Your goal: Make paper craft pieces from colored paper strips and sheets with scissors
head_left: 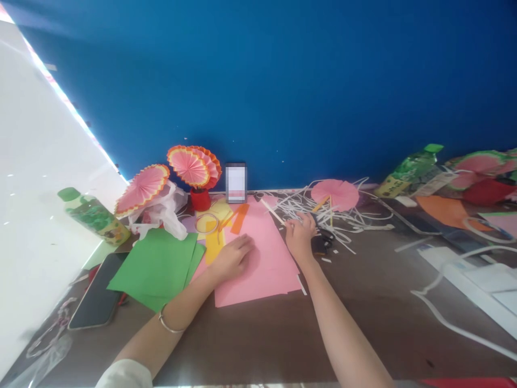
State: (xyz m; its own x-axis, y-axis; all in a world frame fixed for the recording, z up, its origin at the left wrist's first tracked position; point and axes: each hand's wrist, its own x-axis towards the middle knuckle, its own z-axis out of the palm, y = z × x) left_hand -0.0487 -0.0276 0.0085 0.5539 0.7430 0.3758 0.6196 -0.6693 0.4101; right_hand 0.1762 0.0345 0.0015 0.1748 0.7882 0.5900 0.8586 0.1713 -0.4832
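Observation:
My left hand point(234, 257) lies on a stack of pink paper sheets point(258, 285), fingers stretched out and slightly bent, holding nothing I can see. At the right edge of that stack, my right hand point(301, 235) reaches to the pile of thin white paper strips point(347, 223), its thumb and fingers apart. One pale strip point(272, 212) runs close to its thumb. Beside this hand is a black object point(323, 242), partly hidden by the fingers and strips. Orange paper strips point(239, 218) and yellow paper point(214, 245) lie beyond my left hand.
Green sheets point(157, 267) and a dark phone point(99, 293) lie left. Behind stand folded paper fans point(194, 167) in a red pot point(200, 200), a propped-up phone point(236, 183) and a pink paper round point(335, 195). Bottles point(95, 215) stand at both sides; a white cable point(444, 318) trails right.

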